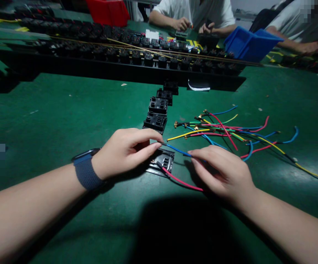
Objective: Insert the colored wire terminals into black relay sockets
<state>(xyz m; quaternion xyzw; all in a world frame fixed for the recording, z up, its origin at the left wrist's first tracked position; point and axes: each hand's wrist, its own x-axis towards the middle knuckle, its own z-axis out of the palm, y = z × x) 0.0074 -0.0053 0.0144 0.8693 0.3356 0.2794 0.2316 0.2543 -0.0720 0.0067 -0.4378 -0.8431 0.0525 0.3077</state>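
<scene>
Between my two hands a short blue wire [177, 149] is stretched. My left hand [130, 152] pinches its dark end between thumb and forefinger; whatever tip sits there is hidden by the fingers. My right hand [223, 170] grips the other end of the wire in a pinch. Directly below lies a black plastic housing [166, 161], partly covered by my left hand. A red wire [182, 182] with a dark sleeve runs out of it toward my right hand. Beyond it, several similar black housings [155, 121] form a line leading away from me.
A loose pile of coloured wires with brass terminals [216, 130] lies to the right on the green table [73, 106]. A long black rail [115, 71] with rows of black parts crosses the back. Behind stand a red bin [108, 13] and a blue bin [251, 44]; two people work there.
</scene>
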